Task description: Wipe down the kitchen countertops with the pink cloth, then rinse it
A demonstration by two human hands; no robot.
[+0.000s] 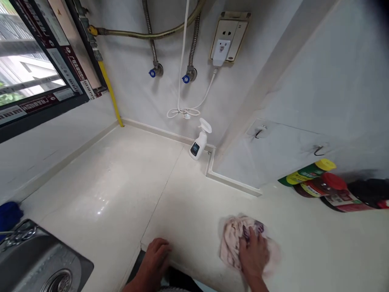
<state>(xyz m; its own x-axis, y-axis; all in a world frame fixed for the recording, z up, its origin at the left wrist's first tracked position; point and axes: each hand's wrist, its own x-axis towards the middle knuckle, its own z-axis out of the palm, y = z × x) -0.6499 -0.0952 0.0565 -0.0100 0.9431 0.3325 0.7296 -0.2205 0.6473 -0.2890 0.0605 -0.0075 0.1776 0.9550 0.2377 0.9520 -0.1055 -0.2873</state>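
Observation:
My right hand presses down on a crumpled pale pink cloth with a dark purple patch, on the cream countertop. Its fingers are bent into the fabric, and the cloth's right edge looks blurred. At the front edge of the counter rests my left hand, fingers curled and close together, with nothing visible in them. A white spray bottle with a dark label stands upright near the back wall corner, beyond both hands.
A steel sink sits at lower left, beside a blue item. A yellow-capped container, a red-lidded jar and a dark-lidded jar stand at right. Pipes, a plugged-in white adapter and hooks line the walls.

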